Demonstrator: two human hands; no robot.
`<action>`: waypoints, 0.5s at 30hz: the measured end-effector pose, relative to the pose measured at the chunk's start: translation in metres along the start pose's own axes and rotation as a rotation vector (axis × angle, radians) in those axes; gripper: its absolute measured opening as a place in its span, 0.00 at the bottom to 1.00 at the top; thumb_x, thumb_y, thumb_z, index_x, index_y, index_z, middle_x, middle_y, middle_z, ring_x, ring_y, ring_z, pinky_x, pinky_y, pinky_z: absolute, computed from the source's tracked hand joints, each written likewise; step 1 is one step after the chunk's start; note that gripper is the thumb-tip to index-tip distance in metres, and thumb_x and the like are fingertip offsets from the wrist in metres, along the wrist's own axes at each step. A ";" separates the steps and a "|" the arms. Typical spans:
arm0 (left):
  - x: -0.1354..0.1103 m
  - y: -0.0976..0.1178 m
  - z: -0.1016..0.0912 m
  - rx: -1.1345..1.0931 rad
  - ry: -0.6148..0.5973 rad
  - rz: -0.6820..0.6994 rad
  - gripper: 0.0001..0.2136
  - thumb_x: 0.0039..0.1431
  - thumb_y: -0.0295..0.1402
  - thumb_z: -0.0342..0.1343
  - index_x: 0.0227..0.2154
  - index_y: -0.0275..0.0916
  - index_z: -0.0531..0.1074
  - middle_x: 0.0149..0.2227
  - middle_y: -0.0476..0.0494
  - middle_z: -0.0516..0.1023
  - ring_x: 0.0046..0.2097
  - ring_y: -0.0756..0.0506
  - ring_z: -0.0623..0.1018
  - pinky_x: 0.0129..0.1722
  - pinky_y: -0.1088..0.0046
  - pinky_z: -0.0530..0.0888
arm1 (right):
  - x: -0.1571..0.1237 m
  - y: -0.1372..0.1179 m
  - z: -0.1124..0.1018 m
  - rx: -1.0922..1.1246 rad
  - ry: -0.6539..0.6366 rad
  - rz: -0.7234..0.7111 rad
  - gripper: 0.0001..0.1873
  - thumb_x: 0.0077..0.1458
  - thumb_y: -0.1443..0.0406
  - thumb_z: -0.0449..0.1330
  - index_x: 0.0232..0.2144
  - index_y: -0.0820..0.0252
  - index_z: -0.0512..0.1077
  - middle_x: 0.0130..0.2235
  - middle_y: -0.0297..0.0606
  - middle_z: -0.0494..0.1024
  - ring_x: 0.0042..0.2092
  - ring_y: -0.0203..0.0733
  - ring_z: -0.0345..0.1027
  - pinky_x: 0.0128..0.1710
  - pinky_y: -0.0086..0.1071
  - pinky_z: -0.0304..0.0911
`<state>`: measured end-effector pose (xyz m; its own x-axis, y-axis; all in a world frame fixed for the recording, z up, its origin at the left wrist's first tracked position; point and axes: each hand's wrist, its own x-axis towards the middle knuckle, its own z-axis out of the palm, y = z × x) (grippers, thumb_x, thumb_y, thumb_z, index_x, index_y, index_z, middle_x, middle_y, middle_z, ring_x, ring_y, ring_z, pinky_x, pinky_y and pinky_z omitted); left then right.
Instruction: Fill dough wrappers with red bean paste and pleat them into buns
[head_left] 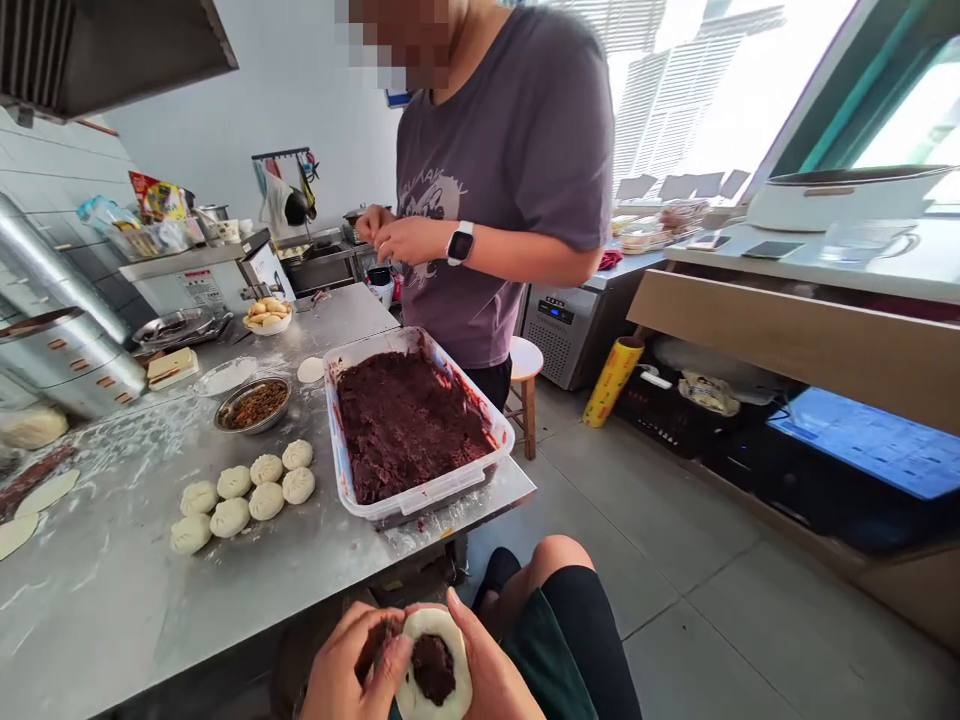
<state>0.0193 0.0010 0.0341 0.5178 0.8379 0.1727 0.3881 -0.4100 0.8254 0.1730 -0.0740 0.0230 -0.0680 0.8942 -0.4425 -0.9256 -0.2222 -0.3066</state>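
Both hands, left hand (352, 665) and right hand (491, 675), cup soft round dough (435, 665) with dark paste

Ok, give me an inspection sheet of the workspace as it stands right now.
Surface: steel table, dusted with flour.
Job's things: dough round with dark filling in both hands; tub of filling; seven closed buns.
Clutter: metal bowl, flat wrappers, plate of pastries.
Grippers: left hand and right hand cup the dough.
Cables: nothing seen.
Surroundings: co-worker standing behind the tub, stool, tiled floor.
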 end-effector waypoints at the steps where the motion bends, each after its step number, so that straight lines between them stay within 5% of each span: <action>1: -0.002 -0.006 -0.001 -0.016 -0.001 -0.050 0.17 0.66 0.51 0.55 0.37 0.43 0.80 0.36 0.44 0.82 0.37 0.46 0.82 0.40 0.75 0.78 | 0.001 0.004 -0.002 -0.061 -0.005 0.000 0.25 0.54 0.45 0.67 0.41 0.59 0.81 0.36 0.41 0.85 0.38 0.46 0.77 0.41 0.36 0.71; 7: -0.020 -0.022 -0.023 -0.091 -0.006 -0.220 0.20 0.64 0.54 0.55 0.32 0.42 0.79 0.35 0.44 0.83 0.38 0.45 0.81 0.40 0.75 0.77 | 0.010 0.026 -0.028 -0.321 0.003 -0.097 0.26 0.44 0.48 0.76 0.38 0.60 0.78 0.34 0.42 0.84 0.34 0.43 0.76 0.38 0.37 0.70; 12: -0.031 -0.024 -0.016 -0.170 -0.088 -0.315 0.19 0.65 0.52 0.55 0.44 0.43 0.79 0.44 0.41 0.83 0.46 0.42 0.82 0.48 0.70 0.78 | 0.008 0.041 -0.037 -0.448 -0.067 0.056 0.25 0.48 0.48 0.74 0.41 0.56 0.76 0.32 0.32 0.78 0.31 0.37 0.71 0.38 0.38 0.70; 15: -0.040 -0.027 -0.014 -0.170 -0.204 -0.356 0.16 0.66 0.49 0.55 0.42 0.42 0.78 0.42 0.44 0.82 0.45 0.43 0.81 0.48 0.69 0.77 | 0.000 0.043 -0.040 -0.528 -0.205 0.120 0.32 0.46 0.45 0.75 0.47 0.56 0.77 0.36 0.35 0.79 0.35 0.38 0.70 0.37 0.33 0.66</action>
<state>-0.0223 -0.0164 0.0127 0.5210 0.8210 -0.2336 0.4470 -0.0292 0.8941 0.1486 -0.0994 -0.0239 -0.2801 0.8962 -0.3441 -0.5996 -0.4433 -0.6663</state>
